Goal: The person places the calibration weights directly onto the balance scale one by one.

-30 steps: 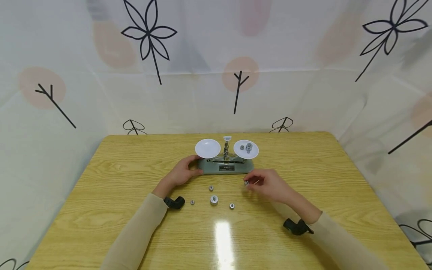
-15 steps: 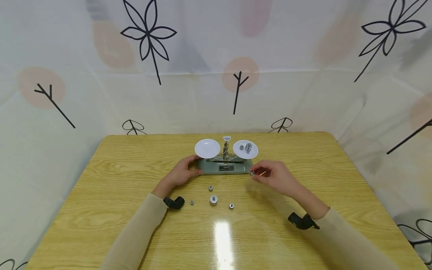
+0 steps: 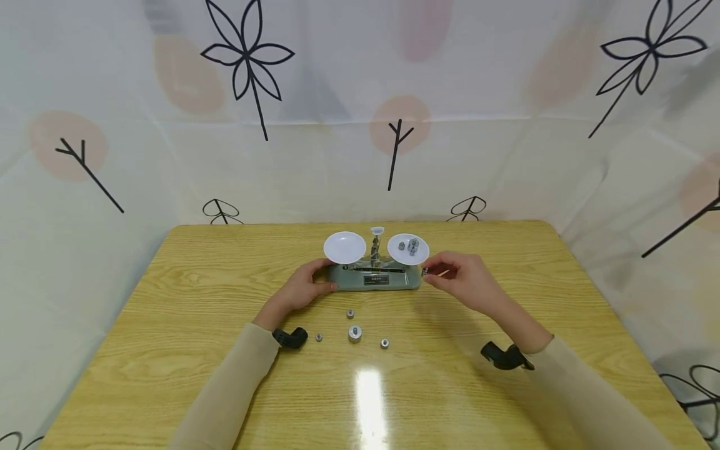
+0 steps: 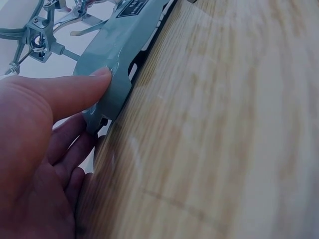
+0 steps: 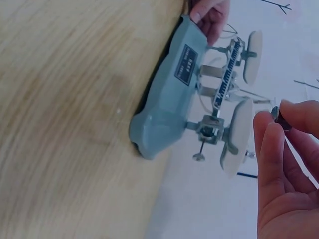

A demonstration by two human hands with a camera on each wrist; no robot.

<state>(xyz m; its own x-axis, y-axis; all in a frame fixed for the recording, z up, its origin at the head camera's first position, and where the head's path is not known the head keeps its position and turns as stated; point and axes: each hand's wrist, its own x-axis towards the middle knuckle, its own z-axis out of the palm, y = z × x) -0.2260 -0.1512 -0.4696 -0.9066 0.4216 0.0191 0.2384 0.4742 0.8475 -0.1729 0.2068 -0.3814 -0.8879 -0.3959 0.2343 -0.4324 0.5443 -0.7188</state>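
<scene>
By the right hand [image 3: 464,284], a small metal weight [image 5: 283,120] is pinched between thumb and fingertips, and it is held up off the wooden table [image 3: 506,262], just beside the right end of the pan balance [image 3: 375,270]. By the left hand [image 3: 304,286], the balance's other end is gripped: the thumb is laid on the front of the grey-green base [image 4: 112,59], and the fingers are tucked round the base's left end.

In the balance's white right pan [image 3: 397,255], several metal weights [image 3: 414,244] are grouped. Its white left pan [image 3: 345,247] is seen above the left hand. In front of the balance, four weights are set apart on the table: the near-centre weight [image 3: 350,314] is placed closest to it, the largest weight [image 3: 355,334] just beyond that, the smallest weight [image 3: 319,337] to the left and the right-hand weight [image 3: 385,344] farthest away. Behind the balance, a patterned cloth [image 3: 315,169] is hung.
</scene>
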